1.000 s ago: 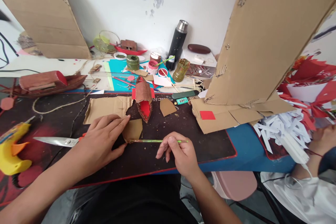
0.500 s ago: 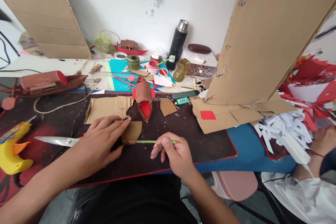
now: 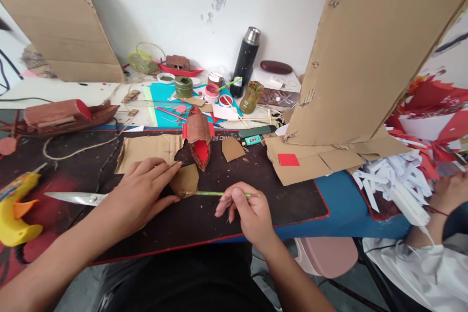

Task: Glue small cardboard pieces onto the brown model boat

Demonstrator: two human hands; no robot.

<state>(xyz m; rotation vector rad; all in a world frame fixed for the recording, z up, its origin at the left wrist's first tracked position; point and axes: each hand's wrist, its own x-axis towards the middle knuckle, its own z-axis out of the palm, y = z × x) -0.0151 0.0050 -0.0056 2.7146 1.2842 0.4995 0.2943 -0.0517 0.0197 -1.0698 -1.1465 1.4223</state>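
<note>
A green-handled paintbrush [image 3: 210, 193] lies across the fingers of my right hand [image 3: 245, 212], with the thumb on it. Its tip touches the lower edge of a small brown cardboard piece [image 3: 186, 179]. My left hand [image 3: 142, 192] holds that piece against the mat by its left side, fingers stretched over the corner and thumb at the lower edge. Scissors [image 3: 75, 198] with open blades lie partly hidden under my left forearm. Beyond the hands stand a small red-brown model boat [image 3: 199, 131] and a cut cardboard shape [image 3: 232, 149].
A yellow glue gun [image 3: 20, 209] lies at the left near a larger brown boat [image 3: 60, 116]. Paint jars [image 3: 183, 87] and a black flask [image 3: 247, 61] stand behind. Tall cardboard [image 3: 361, 53] rises at right, beside paper strips [image 3: 395, 183] and another person's arm [image 3: 427, 217].
The cardboard piece has turned slightly under my left hand, whose thumb has come onto its lower edge. My right hand has moved a little right with the paintbrush.
</note>
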